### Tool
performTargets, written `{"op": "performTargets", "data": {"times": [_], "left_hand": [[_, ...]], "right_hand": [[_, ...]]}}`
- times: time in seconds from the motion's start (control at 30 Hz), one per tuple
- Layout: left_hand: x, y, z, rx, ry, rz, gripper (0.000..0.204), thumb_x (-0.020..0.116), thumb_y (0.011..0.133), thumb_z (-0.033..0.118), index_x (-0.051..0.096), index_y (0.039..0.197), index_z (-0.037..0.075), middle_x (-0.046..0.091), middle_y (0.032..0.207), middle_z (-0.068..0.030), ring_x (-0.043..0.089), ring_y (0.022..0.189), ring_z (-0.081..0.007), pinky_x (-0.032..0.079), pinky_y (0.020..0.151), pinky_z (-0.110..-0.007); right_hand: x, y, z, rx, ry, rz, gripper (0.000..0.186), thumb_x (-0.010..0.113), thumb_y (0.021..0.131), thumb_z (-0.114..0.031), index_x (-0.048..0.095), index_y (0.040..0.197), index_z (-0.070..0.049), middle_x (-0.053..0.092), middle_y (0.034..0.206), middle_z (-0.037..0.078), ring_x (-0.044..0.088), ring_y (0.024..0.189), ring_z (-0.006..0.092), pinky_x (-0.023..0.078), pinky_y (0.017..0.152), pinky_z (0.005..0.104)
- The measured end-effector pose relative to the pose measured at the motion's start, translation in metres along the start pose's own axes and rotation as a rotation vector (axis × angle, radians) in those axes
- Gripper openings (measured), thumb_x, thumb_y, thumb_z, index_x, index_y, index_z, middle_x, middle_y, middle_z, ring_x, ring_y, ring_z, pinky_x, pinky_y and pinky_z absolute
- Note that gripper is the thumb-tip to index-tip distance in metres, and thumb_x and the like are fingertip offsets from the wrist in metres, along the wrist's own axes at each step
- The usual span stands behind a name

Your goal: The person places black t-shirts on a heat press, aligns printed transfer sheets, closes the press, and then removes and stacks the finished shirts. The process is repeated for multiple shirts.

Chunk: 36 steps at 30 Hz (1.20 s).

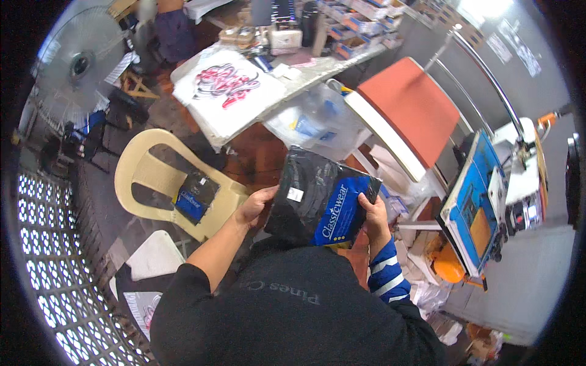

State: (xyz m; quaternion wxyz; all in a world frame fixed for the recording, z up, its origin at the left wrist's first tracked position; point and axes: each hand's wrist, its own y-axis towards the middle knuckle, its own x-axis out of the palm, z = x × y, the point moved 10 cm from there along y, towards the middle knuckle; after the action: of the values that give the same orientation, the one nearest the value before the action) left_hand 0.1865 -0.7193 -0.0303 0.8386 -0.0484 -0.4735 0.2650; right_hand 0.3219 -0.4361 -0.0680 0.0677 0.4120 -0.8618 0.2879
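Black packet [302, 192] with a blue panel, held before the person's chest, clear of any support and turned somewhat askew. The left grip [257, 206] pinches its left edge, beside a small white label; the right grip [371, 213] pinches the opposite edge, thumb over the blue panel (the fingers beneath are mostly hidden). The step in hand appears to be handling or inspecting the packet, whose wrapping looks intact; a next move would call for keeping both edges supported, since the glossy film may slip or sag. Left of the hands, a cream plastic chair [157, 136] bears a second packet [193, 206] of similar colouring. Beyond stands a desk [326, 70], spread at its near end with white material [229, 82] printed in red, and lined behind with stacked boxes [354, 30]. Right: a red padded board [409, 110] and a blue-faced frame [459, 196]. Left: a standing fan [80, 64] above a pierced lattice wall [67, 262].
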Motion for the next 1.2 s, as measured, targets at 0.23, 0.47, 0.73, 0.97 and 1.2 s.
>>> {"op": "performTargets", "data": {"times": [0.23, 0.47, 0.73, 0.97, 1.2], "left_hand": [[0.100, 0.061, -0.059, -0.175, 0.120, -0.246, 0.036, 0.061, 0.107, 0.024, 0.057, 0.135, 0.001, 0.070, 0.123, -0.0078, 0.069, 0.110, -0.0172, 0.055, 0.099, -0.036], [0.142, 0.079, -0.073, -0.315, 0.896, -0.342, 0.027, 0.062, 0.107, 0.019, 0.068, 0.128, 0.004, 0.072, 0.113, 0.0024, 0.061, 0.096, -0.0060, 0.051, 0.086, -0.026], [0.198, 0.094, -0.039, -0.068, 0.768, -0.630, 0.033, 0.064, 0.106, 0.023, 0.062, 0.133, 0.003, 0.070, 0.120, -0.0019, 0.063, 0.105, -0.0102, 0.054, 0.090, -0.030], [0.164, 0.088, 0.031, 0.005, 0.393, -0.462, 0.050, 0.075, 0.099, 0.025, 0.057, 0.138, 0.002, 0.069, 0.128, -0.0055, 0.064, 0.118, -0.0121, 0.053, 0.103, -0.031], [0.149, 0.061, 0.093, 0.122, 0.496, -0.297, 0.039, 0.077, 0.096, 0.019, 0.058, 0.126, 0.002, 0.069, 0.115, -0.0068, 0.066, 0.104, -0.0163, 0.054, 0.094, -0.035]], "right_hand": [[-0.114, -0.071, -0.046, -0.198, -0.013, 0.203, 0.037, 0.075, 0.097, -0.011, 0.062, 0.131, -0.001, 0.074, 0.115, 0.008, 0.072, 0.098, 0.0207, 0.058, 0.093, 0.0370], [-0.135, -0.109, -0.070, -0.262, 0.134, 0.282, 0.032, 0.071, 0.097, -0.004, 0.064, 0.128, 0.003, 0.073, 0.118, 0.012, 0.073, 0.100, 0.0238, 0.058, 0.093, 0.0382], [-0.117, -0.112, -0.091, -0.284, 0.231, 0.323, 0.034, 0.074, 0.097, -0.008, 0.064, 0.128, 0.003, 0.074, 0.118, 0.013, 0.073, 0.099, 0.0239, 0.059, 0.091, 0.0386], [-0.065, -0.098, -0.140, -0.433, 0.085, 0.199, 0.025, 0.073, 0.097, -0.005, 0.067, 0.121, 0.000, 0.076, 0.111, 0.009, 0.073, 0.092, 0.0190, 0.059, 0.086, 0.0341], [-0.023, -0.099, -0.203, -0.569, -0.049, 0.138, 0.024, 0.077, 0.094, -0.007, 0.071, 0.117, -0.003, 0.076, 0.107, 0.003, 0.069, 0.092, 0.0142, 0.055, 0.086, 0.0300]]}}
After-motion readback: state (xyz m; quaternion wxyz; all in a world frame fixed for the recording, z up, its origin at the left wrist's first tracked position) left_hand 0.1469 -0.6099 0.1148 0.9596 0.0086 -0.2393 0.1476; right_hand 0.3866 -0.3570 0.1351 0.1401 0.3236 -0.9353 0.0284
